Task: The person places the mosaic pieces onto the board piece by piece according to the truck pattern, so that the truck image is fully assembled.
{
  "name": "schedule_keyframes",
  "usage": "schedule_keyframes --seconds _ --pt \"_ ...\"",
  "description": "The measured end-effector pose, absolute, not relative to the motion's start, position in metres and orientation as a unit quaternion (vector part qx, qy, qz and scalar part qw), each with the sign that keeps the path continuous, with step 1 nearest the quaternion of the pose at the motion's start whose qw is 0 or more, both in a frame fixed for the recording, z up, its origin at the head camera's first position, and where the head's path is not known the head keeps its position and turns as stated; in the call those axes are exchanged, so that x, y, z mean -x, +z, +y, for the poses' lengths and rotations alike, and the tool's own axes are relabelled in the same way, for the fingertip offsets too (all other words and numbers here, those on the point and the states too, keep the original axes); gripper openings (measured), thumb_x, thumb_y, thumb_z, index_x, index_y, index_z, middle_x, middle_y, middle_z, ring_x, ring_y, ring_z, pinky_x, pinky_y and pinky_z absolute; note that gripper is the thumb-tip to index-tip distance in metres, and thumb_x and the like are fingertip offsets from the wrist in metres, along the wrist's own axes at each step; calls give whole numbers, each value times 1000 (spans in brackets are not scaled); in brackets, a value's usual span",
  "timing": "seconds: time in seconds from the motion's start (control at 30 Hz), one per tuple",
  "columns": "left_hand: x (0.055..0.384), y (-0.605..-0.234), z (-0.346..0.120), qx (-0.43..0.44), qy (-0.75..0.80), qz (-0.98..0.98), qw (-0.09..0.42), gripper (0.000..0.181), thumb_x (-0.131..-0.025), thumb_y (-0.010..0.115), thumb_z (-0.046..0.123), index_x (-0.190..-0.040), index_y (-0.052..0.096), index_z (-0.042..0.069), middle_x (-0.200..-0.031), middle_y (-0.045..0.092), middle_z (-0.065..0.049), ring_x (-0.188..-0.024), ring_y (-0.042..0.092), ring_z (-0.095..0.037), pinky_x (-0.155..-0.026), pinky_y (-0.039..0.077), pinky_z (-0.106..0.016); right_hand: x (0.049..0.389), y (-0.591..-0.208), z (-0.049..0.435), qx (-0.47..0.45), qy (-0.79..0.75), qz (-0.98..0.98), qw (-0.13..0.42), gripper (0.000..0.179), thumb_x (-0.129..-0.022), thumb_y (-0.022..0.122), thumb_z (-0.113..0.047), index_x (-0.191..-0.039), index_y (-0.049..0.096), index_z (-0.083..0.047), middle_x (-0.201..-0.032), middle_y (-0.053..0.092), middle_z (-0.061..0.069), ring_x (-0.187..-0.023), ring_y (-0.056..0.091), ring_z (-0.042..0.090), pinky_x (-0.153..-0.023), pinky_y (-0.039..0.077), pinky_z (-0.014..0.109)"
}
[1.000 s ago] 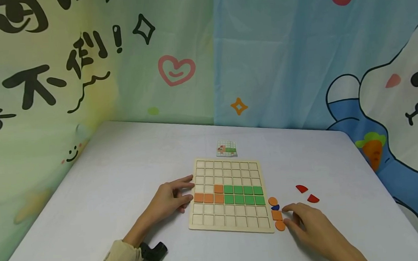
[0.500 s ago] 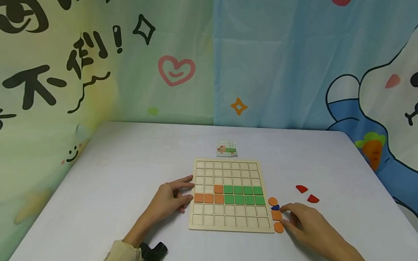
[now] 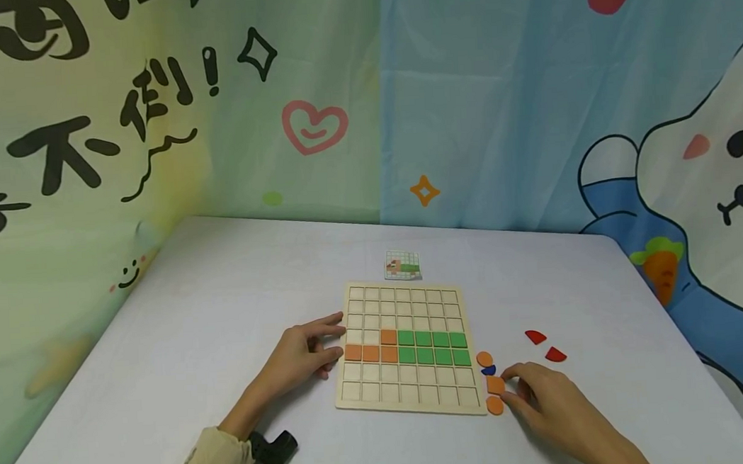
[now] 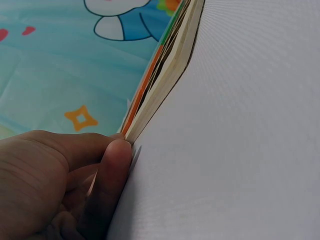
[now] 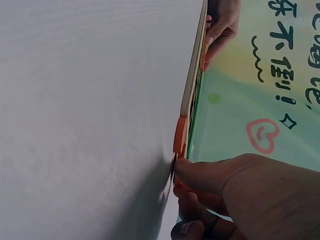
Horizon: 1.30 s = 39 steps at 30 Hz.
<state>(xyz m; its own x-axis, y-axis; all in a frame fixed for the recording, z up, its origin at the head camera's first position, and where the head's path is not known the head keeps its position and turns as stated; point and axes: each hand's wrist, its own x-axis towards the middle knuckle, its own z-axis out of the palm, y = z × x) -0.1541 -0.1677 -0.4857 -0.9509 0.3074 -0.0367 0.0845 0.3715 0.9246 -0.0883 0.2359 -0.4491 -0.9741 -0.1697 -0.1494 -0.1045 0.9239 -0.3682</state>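
Note:
A wooden grid board lies on the table, with orange and green square tiles set across two of its middle rows. My left hand touches the board's left edge with extended fingertips and thumb; the left wrist view shows the thumb tip right at that edge. Beyond the board's right edge, my right hand pinches a loose orange square tile between thumb and index finger. Close around it lie a blue piece, an orange disc and another orange disc.
Two red wedge pieces lie farther right, beyond my right hand. A small picture card with a grid drawing rests behind the board. Printed cloth hangs behind the white table.
My right fingers have come in to the orange square tile, which has shifted slightly right. The nearer orange disc has slid a little left and toward me. My left hand stays put.

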Motion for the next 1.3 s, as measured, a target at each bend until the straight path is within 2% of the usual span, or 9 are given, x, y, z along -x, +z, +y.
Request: schedule_keyframes --seconds 0.2,0.47,0.67,0.93,1.3 --pt "155 -486 -168 -119 549 821 103 40 -95 77 6 -134 71 1 -162 54 -10 -60 64 -11 -54 60 -26 88 -447 236 46 -183 976 108 36 -95 80 -31 -123 73 -11 -79 52 -3 -76 48 12 -61 39 21" --pt "155 -486 -169 -120 549 822 97 40 -94 78 6 -133 72 0 -161 54 -11 -58 63 -11 -53 60 -27 88 -444 232 99 -206 973 42 30 -94 81 -27 -118 74 -11 -76 51 -9 -70 44 2 -63 39 19" --pt "155 -488 -169 -121 551 820 99 39 -94 77 6 -133 72 1 -162 54 -11 -57 63 -11 -52 59 -25 93 -442 220 113 -221 968 28 28 -95 81 -26 -116 73 -10 -78 52 -10 -71 45 1 -63 41 17" --pt "155 -489 -168 -121 555 817 96 39 -94 78 6 -133 72 1 -161 54 -11 -57 63 -11 -52 58 -25 104 -444 204 169 -228 958 -27 20 -95 80 -22 -111 75 -11 -79 51 -14 -73 45 -2 -65 44 17" --pt "155 -488 -167 -122 555 817 99 40 -94 78 6 -134 72 1 -161 54 -11 -57 63 -11 -52 59 -26 120 -441 174 164 -232 959 11 23 -99 76 -23 -117 73 -9 -79 53 -9 -68 44 2 -60 42 17"
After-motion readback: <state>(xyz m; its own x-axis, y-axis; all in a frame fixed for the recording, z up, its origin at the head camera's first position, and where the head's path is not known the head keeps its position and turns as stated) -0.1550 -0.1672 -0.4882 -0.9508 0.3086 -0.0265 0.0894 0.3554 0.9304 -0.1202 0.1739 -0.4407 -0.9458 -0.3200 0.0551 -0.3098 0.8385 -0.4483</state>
